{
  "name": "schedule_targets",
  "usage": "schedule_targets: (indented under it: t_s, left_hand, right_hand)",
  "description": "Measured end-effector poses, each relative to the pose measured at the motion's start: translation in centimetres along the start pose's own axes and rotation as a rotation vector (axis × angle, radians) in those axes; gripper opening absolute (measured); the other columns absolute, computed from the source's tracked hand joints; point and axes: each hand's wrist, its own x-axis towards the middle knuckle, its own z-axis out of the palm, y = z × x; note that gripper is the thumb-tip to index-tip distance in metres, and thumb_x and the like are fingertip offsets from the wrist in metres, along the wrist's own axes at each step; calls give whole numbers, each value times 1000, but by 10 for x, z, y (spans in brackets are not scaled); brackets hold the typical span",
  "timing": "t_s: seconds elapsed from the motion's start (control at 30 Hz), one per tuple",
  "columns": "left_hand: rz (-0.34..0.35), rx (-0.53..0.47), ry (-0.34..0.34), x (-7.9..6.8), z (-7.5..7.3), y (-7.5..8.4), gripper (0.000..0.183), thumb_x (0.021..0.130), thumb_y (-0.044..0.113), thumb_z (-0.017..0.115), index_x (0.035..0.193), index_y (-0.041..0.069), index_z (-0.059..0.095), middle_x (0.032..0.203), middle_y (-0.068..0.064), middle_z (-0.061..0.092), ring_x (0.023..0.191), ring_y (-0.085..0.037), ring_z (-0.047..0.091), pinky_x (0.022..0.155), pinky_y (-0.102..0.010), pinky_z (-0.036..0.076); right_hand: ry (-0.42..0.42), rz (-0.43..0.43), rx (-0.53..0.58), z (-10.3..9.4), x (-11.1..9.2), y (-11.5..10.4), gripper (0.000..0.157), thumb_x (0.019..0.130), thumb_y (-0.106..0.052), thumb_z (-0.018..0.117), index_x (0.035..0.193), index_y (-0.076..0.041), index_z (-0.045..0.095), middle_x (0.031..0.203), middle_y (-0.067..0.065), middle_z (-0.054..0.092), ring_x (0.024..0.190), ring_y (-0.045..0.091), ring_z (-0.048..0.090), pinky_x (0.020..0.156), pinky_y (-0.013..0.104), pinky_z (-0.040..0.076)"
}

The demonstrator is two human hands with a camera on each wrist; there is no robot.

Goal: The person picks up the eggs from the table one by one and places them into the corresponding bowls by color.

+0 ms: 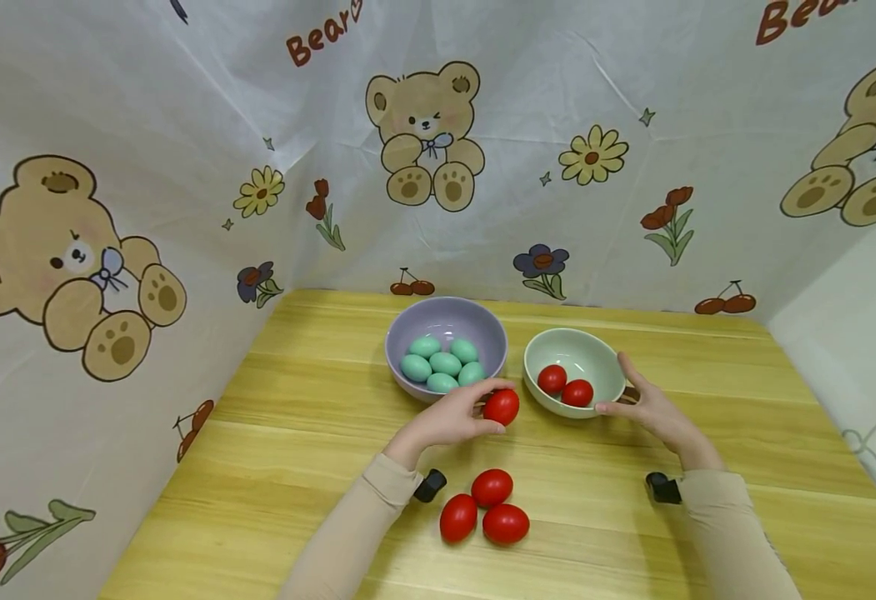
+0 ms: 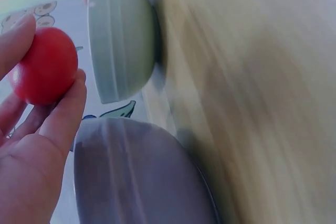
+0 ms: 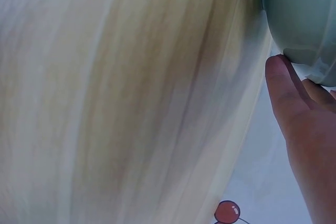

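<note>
My left hand point(image 1: 448, 418) grips a red egg point(image 1: 502, 407) between thumb and fingers, above the table just in front of the gap between two bowls. The purple bowl point(image 1: 402, 377), behind this hand, contains several mint-green eggs point(image 1: 445, 364). Two red eggs point(image 1: 565, 386) lie in the pale green bowl point(image 1: 578, 342) to its right. My right hand point(image 1: 658, 412) rests against the right side of that bowl, its thumb and fingers spread along the wall. In the right wrist view a fairly straight thumb point(image 3: 289, 85) touches the green bowl point(image 3: 302, 14).
Three red eggs point(image 1: 485, 507) sit grouped on the wooden table point(image 1: 295, 467), between the forearms and nearer the body. A white cloth printed with bears point(image 1: 430, 137) and flowers hangs behind the table and along its left side.
</note>
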Motion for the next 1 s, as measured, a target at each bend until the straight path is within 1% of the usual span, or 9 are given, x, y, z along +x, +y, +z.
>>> schedule_targets:
  t_s: [0.13, 0.23, 0.4, 0.53, 0.67, 0.8, 0.93, 1.0]
  left_hand:
    - [-19, -60, 15, 11, 1, 4, 61, 83, 10, 70, 138, 15, 43, 127, 4, 49, 112, -10, 46, 93, -23, 42]
    - [-33, -85, 26, 17, 2, 7, 61, 83, 11, 70, 138, 16, 43, 126, 5, 49, 112, -10, 46, 93, -23, 42]
    - [-13, -85, 50, 29, 2, 9, 63, 83, 13, 71, 139, 16, 42, 129, 3, 48, 114, -10, 46, 93, -22, 42]
    - [-7, -107, 66, 38, 3, 10, 62, 83, 10, 70, 139, 12, 42, 131, 0, 48, 115, -11, 47, 92, -21, 42]
    - [-32, -116, 73, 46, 6, 10, 62, 83, 9, 71, 138, 12, 43, 128, -1, 50, 113, -11, 48, 91, -20, 43]
    - [-43, -91, 71, 56, 7, 10, 63, 83, 12, 70, 139, 11, 42, 127, 0, 50, 114, -12, 48, 91, -19, 42]
    - [-43, -119, 78, 66, 8, 8, 63, 83, 11, 71, 139, 8, 42, 127, -2, 50, 116, -16, 48, 92, -20, 42]
    - [-55, -120, 87, 70, 9, 7, 63, 83, 12, 71, 139, 9, 42, 126, -2, 51, 117, -17, 48, 92, -21, 42]
  right_hand:
    - [0, 0, 2, 1, 0, 2, 99, 86, -21, 67, 148, -14, -9, 152, 18, -8, 127, 52, 21, 98, 64, 24]
    - [0, 0, 4, 1, 1, 3, 99, 86, -21, 68, 148, -14, -9, 152, 18, -8, 127, 52, 21, 98, 63, 24]
    - [2, 2, 11, 1, 0, 2, 99, 86, -21, 68, 148, -14, -9, 152, 18, -8, 127, 52, 21, 98, 64, 24]
    - [4, 1, 16, 2, 0, 1, 99, 86, -20, 68, 148, -12, -8, 151, 18, -8, 127, 53, 22, 98, 64, 24]
    - [3, 2, 15, 2, -2, -1, 98, 86, -20, 68, 148, -11, -8, 151, 20, -7, 126, 53, 23, 98, 63, 24]
    - [6, -2, 19, 1, -3, -2, 97, 86, -19, 67, 148, -12, -7, 151, 21, -6, 125, 53, 25, 98, 64, 25]
    - [8, -2, 25, 1, -2, 0, 97, 86, -19, 67, 148, -13, -7, 152, 19, -6, 125, 52, 26, 98, 63, 26]
    - [8, 1, 30, 1, -1, 1, 98, 86, -20, 67, 148, -13, -7, 152, 19, -6, 126, 52, 25, 98, 63, 25]
